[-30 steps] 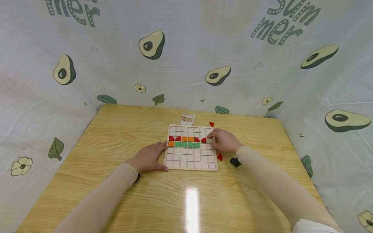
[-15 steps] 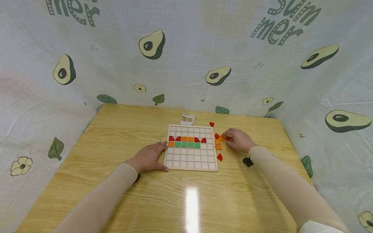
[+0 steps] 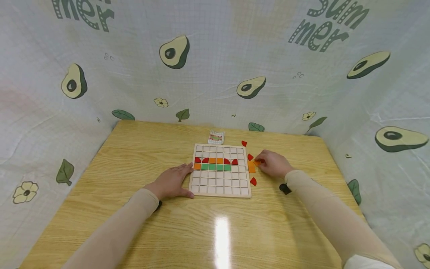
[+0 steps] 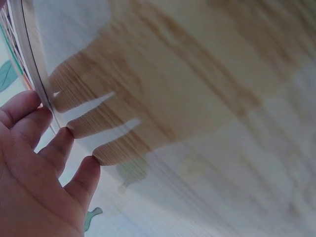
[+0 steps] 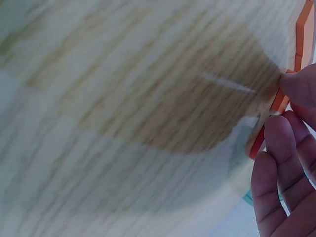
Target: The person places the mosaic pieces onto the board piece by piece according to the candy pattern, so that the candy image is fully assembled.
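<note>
My left hand [image 3: 171, 182] rests at the left edge of a pale wooden grid board [image 3: 220, 189], its spread fingertips touching the rim. In the left wrist view, the fingers [image 4: 58, 148] are on the table beside that rim. To the right of the board, my right hand [image 3: 274, 164] pinches an orange square tile [image 3: 257, 163] between thumb and fingers. The right wrist view shows this orange tile [image 5: 280, 100] at the fingertips, close over the table, with a red tile [image 5: 257, 143] partly behind the fingers. Red, orange and green tiles [image 3: 212, 167] fill part of two rows.
A small pattern card [image 3: 216, 137] lies behind the board. More orange square tiles [image 3: 251, 169] sit along its right side. Around them are red quarter-round tiles: one at the back [image 3: 244, 143], another in the middle [image 3: 250, 157] and a third nearer the front [image 3: 253, 181].
My right hand has moved from the board's right edge out to the loose tiles. It now pinches an orange tile, and a red tile seen under its fingers is hidden. The left hand stays put.
</note>
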`<state>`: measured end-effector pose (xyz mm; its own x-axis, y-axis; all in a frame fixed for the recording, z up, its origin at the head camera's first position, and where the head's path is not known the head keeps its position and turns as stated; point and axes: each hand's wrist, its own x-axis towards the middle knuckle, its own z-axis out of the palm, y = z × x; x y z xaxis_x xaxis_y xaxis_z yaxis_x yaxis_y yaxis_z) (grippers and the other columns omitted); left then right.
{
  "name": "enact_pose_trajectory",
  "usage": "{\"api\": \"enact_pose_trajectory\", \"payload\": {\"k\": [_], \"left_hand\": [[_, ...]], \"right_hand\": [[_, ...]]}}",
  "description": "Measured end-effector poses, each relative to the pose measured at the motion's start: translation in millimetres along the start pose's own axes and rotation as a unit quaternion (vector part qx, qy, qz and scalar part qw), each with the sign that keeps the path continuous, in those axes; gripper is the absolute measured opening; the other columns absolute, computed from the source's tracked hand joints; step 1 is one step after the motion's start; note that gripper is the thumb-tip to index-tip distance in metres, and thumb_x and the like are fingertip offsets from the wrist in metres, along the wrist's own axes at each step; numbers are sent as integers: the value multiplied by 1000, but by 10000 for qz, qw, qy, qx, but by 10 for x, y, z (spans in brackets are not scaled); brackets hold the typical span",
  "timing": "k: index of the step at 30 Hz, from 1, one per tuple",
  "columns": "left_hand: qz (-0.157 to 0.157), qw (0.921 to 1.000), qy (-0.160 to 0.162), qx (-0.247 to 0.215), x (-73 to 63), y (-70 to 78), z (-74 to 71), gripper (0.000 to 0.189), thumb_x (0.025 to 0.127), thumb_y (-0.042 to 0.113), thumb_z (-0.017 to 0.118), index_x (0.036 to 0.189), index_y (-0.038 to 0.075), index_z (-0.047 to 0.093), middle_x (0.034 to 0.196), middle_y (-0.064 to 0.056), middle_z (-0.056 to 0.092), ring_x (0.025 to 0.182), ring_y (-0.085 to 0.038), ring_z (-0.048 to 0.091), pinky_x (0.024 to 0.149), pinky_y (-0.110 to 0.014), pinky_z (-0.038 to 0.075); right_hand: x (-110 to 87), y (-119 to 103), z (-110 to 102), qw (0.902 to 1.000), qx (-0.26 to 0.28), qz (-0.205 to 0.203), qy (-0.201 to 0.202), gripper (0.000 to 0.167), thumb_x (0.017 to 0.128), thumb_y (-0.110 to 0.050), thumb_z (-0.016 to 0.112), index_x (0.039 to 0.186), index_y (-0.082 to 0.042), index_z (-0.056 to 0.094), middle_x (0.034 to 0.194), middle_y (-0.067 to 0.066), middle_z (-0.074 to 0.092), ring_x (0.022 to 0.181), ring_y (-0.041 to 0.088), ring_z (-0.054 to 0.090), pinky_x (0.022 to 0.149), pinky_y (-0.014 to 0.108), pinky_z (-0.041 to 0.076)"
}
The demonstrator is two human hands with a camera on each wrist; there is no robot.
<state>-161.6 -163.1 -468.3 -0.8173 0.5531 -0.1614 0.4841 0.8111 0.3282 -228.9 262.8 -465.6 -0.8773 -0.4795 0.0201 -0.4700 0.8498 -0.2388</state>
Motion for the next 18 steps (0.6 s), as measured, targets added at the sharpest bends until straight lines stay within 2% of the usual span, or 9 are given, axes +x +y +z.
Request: {"api": "enact_pose_trajectory", "payload": {"k": [8,18], "left_hand": [[-64,10000,-24,-49,-12,27,-4,110,74,70,74,155,8,35,161,-9,27,146,-31,28,115,-51,27],[-29,10000,22,-47,-38,63,-48,106,75,67,76,154,7,37,162,-9,26,146,-32,28,115,-51,27]], "right_hand": [[-70,-12,8,9998,-40,-168,-64,23,86,-14,75,109,-12,75,107,2,66,92,21,63,85,43,54],[-112,-7,-22,9995,-104,-274,-122,23,88,-16,75,111,-13,75,104,-1,65,87,16,60,82,40,54]]}}
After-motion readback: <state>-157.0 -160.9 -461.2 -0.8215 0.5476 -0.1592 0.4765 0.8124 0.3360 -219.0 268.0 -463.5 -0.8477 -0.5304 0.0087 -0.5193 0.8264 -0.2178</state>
